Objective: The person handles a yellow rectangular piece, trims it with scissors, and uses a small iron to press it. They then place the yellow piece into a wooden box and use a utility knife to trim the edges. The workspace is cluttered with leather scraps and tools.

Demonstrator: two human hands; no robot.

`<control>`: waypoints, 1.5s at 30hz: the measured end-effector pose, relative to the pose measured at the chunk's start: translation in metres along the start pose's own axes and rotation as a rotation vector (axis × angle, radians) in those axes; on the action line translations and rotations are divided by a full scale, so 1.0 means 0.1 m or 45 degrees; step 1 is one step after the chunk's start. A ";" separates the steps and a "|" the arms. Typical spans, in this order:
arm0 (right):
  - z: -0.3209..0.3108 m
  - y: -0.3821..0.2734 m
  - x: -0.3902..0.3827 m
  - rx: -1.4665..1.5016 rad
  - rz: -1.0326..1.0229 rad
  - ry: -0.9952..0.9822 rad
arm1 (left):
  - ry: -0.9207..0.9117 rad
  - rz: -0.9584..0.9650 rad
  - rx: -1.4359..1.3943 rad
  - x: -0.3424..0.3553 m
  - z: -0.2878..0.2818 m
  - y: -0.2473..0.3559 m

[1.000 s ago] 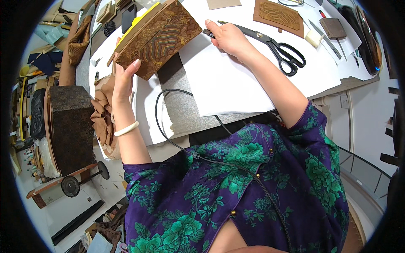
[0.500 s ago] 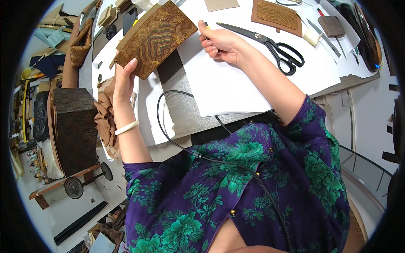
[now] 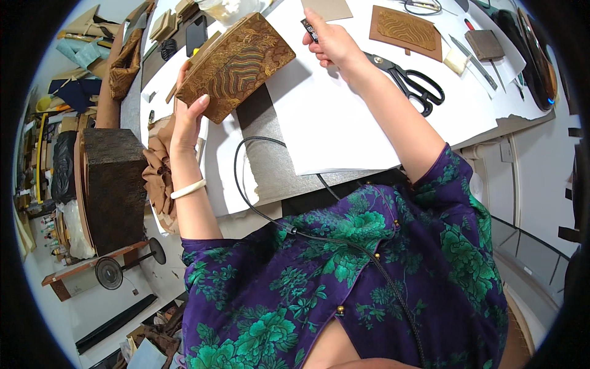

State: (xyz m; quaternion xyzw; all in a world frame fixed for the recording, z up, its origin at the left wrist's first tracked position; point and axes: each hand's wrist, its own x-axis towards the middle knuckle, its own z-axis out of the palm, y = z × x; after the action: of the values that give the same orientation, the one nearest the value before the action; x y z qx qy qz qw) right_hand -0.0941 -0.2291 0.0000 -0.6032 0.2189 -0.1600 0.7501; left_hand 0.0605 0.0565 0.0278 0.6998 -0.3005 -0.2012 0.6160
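My left hand [image 3: 189, 120] grips a brown embossed leather box [image 3: 243, 67] by its lower left corner, thumb on the patterned face and fingers behind. Wavy lines and gold-toned curls cover that face, which is tilted toward me above the table. To the right of the box, my right hand [image 3: 335, 46] is closed round a small black object with pale markings [image 3: 310, 29]; its kind is not plain. Beneath my right forearm lie large scissors with black handles [image 3: 418, 86], their blades partly hidden by the arm.
White paper [image 3: 332, 135] covers much of the table. At the back right lie a matching embossed leather panel [image 3: 405, 31], a pale block [image 3: 455, 61] and a dark brown block [image 3: 485, 45]. Crumpled brown leather [image 3: 161, 166] lies beside my left forearm. A black cord [image 3: 236, 163] loops from my chest.
The box has shifted slightly right and down with my left hand. My right hand has moved up and right, and the small black object now shows more of its side.
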 end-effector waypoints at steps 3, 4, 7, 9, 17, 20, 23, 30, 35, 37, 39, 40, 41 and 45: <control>0.04 -0.06 0.00 -0.093 0.055 -0.086 | 0.023 -0.005 0.068 -0.07 -0.04 -0.02; 0.07 -0.03 0.00 -0.147 0.066 -0.100 | 0.041 0.009 0.148 -0.12 -0.04 -0.03; 0.03 -0.03 -0.14 -0.087 0.107 -0.097 | -0.090 0.140 0.337 -0.26 0.07 -0.03; 0.00 -0.02 -0.14 -0.052 0.102 -0.099 | -0.122 0.412 0.698 -0.36 0.14 -0.12; -0.02 0.05 -0.13 0.086 0.091 0.001 | 0.537 -0.158 0.124 -0.14 -0.35 0.17; 0.02 0.03 -0.12 0.073 0.063 0.025 | 0.609 -0.658 1.062 0.55 -0.56 -0.03; 0.07 0.00 -0.15 0.035 -0.006 0.017 | 0.501 -0.839 1.524 0.98 -0.35 -0.16; 0.01 -0.02 -0.16 0.070 -0.038 0.050 | 0.370 -0.680 1.662 1.27 -0.43 -0.27; 0.07 0.01 -0.14 0.158 -0.167 0.022 | 0.245 0.174 1.491 1.12 -0.93 0.23; 0.03 0.02 -0.12 0.150 -0.196 0.031 | -0.100 0.410 1.263 0.89 -0.75 0.57; -0.01 0.05 -0.08 0.168 -0.224 0.032 | -0.270 0.584 1.305 0.64 -0.36 0.79; -0.04 0.06 -0.05 0.174 -0.231 0.038 | -0.327 0.643 1.297 0.52 -0.11 0.84; -0.04 0.07 -0.04 0.187 -0.236 0.037 | -0.347 0.628 1.280 0.38 0.06 0.88; -0.06 0.10 0.00 0.165 -0.246 0.025 | -0.429 0.539 1.340 0.29 0.22 0.72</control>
State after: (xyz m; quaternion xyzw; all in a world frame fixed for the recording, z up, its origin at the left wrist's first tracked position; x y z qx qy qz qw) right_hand -0.0976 -0.2320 -0.0111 -0.5700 0.1564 -0.2513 0.7665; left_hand 0.0557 0.0164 0.0981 0.7945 -0.5867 -0.0063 0.1566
